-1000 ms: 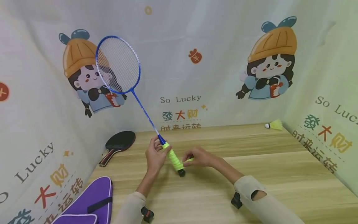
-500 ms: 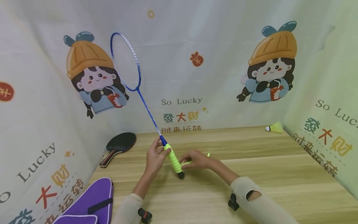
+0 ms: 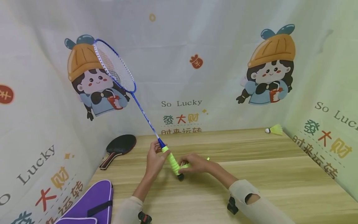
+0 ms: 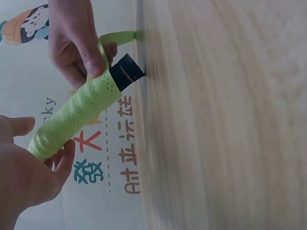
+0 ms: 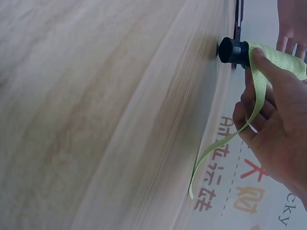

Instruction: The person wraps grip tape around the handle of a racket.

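Note:
A blue-and-white badminton racket slants up to the left, held above the table. My left hand holds it at the top of its handle, thumb on one side and fingers on the other. Yellow-green overgrip tape is wound round most of the handle; the black butt end is bare. Near that end my right hand presses its thumb on the tape, fingers curled beneath. From there the loose tape strip passes across the right fingers and trails away.
On the wooden table, a black table tennis bat lies at back left and a yellow shuttlecock at back right. A purple racket case lies at front left. Printed cloth walls enclose the table.
The racket has turned about its shaft, so its head went from nearly face-on to a narrow angle. My right hand has closed in on the handle's lower end with the tape.

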Demonstrator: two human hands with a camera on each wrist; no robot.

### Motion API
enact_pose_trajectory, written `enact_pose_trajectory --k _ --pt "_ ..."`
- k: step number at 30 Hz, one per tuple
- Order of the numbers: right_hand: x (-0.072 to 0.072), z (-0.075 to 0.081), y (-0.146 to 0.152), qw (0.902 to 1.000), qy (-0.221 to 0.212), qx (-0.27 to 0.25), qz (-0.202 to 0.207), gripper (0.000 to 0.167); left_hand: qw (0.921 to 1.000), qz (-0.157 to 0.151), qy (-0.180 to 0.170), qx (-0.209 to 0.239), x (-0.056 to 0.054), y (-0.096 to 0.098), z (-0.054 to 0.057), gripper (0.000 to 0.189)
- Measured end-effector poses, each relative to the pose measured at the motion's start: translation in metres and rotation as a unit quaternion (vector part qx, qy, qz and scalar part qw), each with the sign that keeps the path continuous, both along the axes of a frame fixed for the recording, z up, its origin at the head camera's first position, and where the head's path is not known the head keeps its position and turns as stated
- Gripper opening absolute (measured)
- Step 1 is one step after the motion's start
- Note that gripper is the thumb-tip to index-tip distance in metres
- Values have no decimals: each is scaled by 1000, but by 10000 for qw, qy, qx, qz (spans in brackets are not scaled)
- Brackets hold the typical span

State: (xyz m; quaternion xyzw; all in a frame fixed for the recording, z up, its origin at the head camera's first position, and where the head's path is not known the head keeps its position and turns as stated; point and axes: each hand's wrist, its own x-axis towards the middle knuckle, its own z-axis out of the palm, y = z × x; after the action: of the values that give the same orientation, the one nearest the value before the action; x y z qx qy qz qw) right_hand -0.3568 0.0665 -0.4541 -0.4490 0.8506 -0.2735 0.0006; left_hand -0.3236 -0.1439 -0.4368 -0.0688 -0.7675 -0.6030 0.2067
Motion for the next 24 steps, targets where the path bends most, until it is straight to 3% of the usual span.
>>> enact_pose_trajectory --k 4,9,12,19,24 --pt "-1 -2 -2 9999 -20 2 -106 22 9991 354 161 -153 0 2 -6 61" --pt "-2 -2 2 9996 -166 -117 199 19 9979 622 167 -46 0 1 -11 65" --pt "-2 1 9 9992 -244 -126 304 19 9984 545 122 73 -1 -1 -10 67" --pt "-4 6 21 9997 -235 -69 99 19 9996 253 55 151 -2 -7 -9 67" --pt "-3 3 19 9995 -196 -156 170 17 9995 -183 -185 204 0 -7 -6 70"
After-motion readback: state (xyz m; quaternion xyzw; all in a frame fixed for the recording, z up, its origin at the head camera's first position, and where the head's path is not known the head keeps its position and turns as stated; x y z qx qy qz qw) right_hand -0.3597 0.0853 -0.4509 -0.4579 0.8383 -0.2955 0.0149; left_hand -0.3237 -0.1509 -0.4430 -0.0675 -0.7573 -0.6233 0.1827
